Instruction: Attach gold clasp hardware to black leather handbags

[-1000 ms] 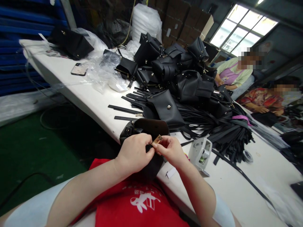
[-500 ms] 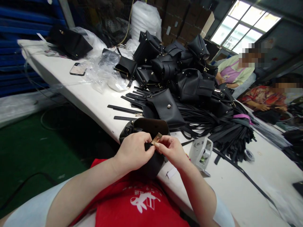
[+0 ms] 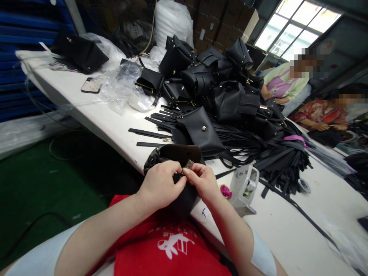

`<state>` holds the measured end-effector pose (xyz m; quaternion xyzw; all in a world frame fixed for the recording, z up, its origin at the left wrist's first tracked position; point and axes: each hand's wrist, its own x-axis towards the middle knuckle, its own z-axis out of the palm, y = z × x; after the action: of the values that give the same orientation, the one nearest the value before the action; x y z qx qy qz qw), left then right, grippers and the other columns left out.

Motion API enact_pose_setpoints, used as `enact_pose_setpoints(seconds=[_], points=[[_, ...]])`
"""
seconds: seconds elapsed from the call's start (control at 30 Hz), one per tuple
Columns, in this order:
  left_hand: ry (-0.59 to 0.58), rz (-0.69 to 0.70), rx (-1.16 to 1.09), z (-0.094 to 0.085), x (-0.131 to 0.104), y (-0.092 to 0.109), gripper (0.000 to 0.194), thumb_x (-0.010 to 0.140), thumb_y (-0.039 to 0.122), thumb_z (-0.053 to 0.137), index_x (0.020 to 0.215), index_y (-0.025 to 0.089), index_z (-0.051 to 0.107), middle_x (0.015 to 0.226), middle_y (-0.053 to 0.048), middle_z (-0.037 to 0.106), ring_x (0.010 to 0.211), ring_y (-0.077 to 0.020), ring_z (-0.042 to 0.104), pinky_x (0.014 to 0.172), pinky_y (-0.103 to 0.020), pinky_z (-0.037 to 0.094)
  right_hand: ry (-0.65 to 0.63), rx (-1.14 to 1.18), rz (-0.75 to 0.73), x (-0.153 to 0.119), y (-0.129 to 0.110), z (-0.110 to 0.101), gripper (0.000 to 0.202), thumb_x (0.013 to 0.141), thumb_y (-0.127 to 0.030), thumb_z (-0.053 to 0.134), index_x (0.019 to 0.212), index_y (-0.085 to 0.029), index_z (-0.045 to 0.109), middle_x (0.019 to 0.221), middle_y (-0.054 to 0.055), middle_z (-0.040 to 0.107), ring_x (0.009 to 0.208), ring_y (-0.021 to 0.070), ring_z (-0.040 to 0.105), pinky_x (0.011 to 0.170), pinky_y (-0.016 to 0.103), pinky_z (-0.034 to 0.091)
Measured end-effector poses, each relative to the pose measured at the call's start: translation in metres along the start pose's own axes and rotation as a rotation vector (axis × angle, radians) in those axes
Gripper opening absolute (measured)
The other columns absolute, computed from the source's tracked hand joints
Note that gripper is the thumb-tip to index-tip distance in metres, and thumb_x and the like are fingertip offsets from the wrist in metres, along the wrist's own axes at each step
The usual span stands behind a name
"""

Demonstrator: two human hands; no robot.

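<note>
A black handbag with its brown-lined flap raised rests at the table edge, close against my red apron. Over it, my left hand is closed, thumb and forefinger pinching what looks like a narrow black strap, mostly covered by the fingers. My right hand pinches a small gold metal buckle right beside the left fingertips. Whether strap and buckle are joined cannot be seen. Just beyond lies another black bag with a metal turn-lock on its flap.
Black bags are heaped at the back of the white table. Black straps lie bundled to the right, near a tape dispenser and a magenta item. A phone and clear plastic lie left. Two people sit far right.
The buckle has tilted slightly in my right fingers, and both hands stay together over the bag. The view has shifted a little; the magenta item now shows beside my right wrist.
</note>
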<state>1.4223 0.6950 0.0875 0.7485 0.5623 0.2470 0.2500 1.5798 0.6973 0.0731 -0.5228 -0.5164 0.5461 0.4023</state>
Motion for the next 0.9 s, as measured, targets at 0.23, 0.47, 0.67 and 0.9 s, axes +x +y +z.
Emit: enact_pose_setpoints(seconds=[0.23,0.47,0.67,0.9], points=[[-0.043,0.057,-0.153,-0.012,0.002,-0.005,0.019,0.088,0.033,0.052,0.085,0.023,0.068,0.087,0.002,0.069,0.083,-0.0162,0.061,0.076,-0.031,0.044,-0.001,-0.074,-0.016,-0.007,-0.004,-0.006,0.030,0.082,-0.044,0.062,0.081,-0.014,0.064,0.065,0.002,0.062,0.058,0.0111,0.056,0.056,0.022,0.044],[-0.074,0.108,0.041,-0.015,-0.003,-0.001,0.024,0.088,0.022,0.047,0.088,0.021,0.072,0.090,-0.002,0.072,0.085,-0.0205,0.064,0.078,-0.035,0.045,0.134,-0.388,-0.161,-0.019,-0.013,0.003,0.023,0.084,-0.035,0.058,0.075,-0.016,0.066,0.066,0.001,0.064,0.060,0.0109,0.055,0.057,0.023,0.041],[0.057,0.142,0.081,-0.010,-0.008,0.001,0.021,0.088,0.024,0.048,0.081,0.019,0.068,0.084,-0.001,0.070,0.079,-0.0194,0.063,0.072,-0.033,0.045,0.117,-0.275,-0.103,-0.018,-0.010,0.000,0.025,0.083,-0.038,0.060,0.076,-0.016,0.065,0.065,0.002,0.065,0.059,0.0119,0.057,0.056,0.022,0.043],[-0.108,0.139,-0.020,-0.024,0.000,-0.005,0.024,0.090,0.031,0.051,0.096,0.026,0.074,0.096,0.003,0.074,0.089,-0.0155,0.067,0.081,-0.028,0.048,0.078,-0.173,-0.082,-0.013,-0.004,-0.004,0.026,0.084,-0.040,0.059,0.077,-0.016,0.065,0.066,0.002,0.065,0.059,0.0126,0.059,0.056,0.023,0.045]])
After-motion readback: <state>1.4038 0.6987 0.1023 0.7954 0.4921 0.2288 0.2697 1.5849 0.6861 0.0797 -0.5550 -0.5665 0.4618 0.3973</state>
